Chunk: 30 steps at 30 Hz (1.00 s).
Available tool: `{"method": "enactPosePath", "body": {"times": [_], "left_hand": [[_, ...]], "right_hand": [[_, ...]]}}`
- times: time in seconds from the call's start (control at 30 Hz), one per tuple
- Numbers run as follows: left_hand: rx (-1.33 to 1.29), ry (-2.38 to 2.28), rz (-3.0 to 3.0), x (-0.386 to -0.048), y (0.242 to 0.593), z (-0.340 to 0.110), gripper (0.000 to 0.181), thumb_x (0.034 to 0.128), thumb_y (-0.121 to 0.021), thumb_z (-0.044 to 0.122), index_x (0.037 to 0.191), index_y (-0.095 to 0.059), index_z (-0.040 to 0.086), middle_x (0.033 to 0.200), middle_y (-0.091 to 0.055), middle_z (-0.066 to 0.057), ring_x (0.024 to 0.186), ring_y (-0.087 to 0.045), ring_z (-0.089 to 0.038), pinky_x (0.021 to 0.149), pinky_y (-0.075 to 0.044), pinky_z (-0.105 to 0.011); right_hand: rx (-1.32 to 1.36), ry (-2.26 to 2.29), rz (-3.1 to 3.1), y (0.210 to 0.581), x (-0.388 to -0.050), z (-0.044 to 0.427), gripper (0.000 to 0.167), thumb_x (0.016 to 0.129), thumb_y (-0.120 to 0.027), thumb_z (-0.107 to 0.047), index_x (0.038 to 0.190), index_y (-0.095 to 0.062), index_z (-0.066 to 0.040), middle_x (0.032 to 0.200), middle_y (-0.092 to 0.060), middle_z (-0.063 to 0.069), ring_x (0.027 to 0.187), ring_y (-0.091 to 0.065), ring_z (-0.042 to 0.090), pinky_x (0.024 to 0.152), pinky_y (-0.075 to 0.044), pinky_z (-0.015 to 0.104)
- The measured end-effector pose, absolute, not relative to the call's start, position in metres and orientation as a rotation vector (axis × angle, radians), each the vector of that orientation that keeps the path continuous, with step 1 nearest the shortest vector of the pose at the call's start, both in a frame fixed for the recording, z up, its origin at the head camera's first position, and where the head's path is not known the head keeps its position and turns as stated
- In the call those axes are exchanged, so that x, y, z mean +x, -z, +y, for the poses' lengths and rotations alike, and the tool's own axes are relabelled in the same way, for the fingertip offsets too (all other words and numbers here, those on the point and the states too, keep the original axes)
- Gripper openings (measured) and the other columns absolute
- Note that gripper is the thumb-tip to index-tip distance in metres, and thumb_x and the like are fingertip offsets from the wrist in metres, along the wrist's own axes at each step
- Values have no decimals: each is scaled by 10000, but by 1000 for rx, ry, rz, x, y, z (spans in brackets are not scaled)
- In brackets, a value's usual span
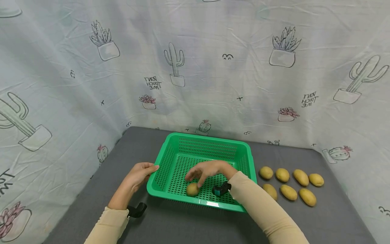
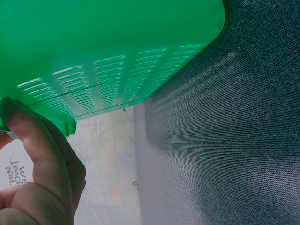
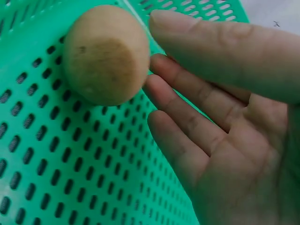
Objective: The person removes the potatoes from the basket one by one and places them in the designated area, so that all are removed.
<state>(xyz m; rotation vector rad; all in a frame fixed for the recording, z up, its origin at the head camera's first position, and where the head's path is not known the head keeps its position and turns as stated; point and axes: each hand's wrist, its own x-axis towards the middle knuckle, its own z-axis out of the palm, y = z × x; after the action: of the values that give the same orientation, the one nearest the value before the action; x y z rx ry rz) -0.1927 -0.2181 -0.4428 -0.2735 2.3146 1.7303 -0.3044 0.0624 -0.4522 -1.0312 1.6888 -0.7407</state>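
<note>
A green plastic basket (image 1: 210, 200) with slotted walls and floor stands on the dark cloth. My left hand (image 1: 140, 176) pinches the left rim, the thumb on top. In the left wrist view its curled fingers (image 2: 47, 150) meet the green edge. One yellow-brown potato (image 1: 192, 189) lies on the basket floor near the front left; in the right wrist view this potato (image 3: 107, 56) shows a darker patch. Over the basket reaches my right hand (image 1: 208, 170). Its thumb and fingers are spread beside the potato, not closed round it; whether a fingertip touches it I cannot tell.
Several yellow potatoes (image 1: 288, 192) lie in two rough rows on the dark grey cloth (image 1: 189, 223), right of the basket. A pale curtain (image 1: 207, 74) printed with cacti hangs behind and at the sides of the table.
</note>
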Motion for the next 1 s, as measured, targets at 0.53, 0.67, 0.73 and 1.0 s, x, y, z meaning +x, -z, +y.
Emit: {"method": "enactPosePath", "body": {"times": [0.53, 0.67, 0.73, 1.0], "left_hand": [[-277, -1737, 2305, -193, 444, -218, 519, 970, -558, 270, 1334, -452, -85, 796, -512, 8, 622, -427, -96, 680, -427, -297], [-278, -1743, 2308, -192, 443, -218, 504, 970, -557, 267, 1321, -467, -83, 788, -515, 12, 608, -417, -94, 663, -429, -292], [-282, -1741, 2308, -191, 442, -218, 495, 971, -556, 269, 1316, -476, -77, 753, -507, 18, 584, -396, -97, 637, -419, -295], [-289, -1748, 2308, -191, 443, -218, 478, 969, -559, 277, 1295, -504, -68, 752, -518, 21, 605, -420, -110, 623, -421, -298]], "right_hand": [[-1142, 518, 1679, 465, -298, 52, 661, 842, -695, -37, 1435, -431, -160, 1427, -462, -10, 1216, -470, 46, 945, -432, 214], [-1151, 468, 1712, 464, -295, 50, 668, 841, -693, -31, 1433, -439, -207, 1416, -458, -70, 1201, -463, 20, 931, -437, 209], [-1159, 447, 1728, 464, -294, 50, 672, 842, -690, -25, 1435, -437, -215, 1418, -454, -72, 1200, -466, 26, 923, -439, 207], [-1195, 415, 1775, 464, -291, 47, 660, 852, -682, -20, 1434, -440, -215, 1433, -448, -71, 1233, -453, 39, 915, -441, 194]]}}
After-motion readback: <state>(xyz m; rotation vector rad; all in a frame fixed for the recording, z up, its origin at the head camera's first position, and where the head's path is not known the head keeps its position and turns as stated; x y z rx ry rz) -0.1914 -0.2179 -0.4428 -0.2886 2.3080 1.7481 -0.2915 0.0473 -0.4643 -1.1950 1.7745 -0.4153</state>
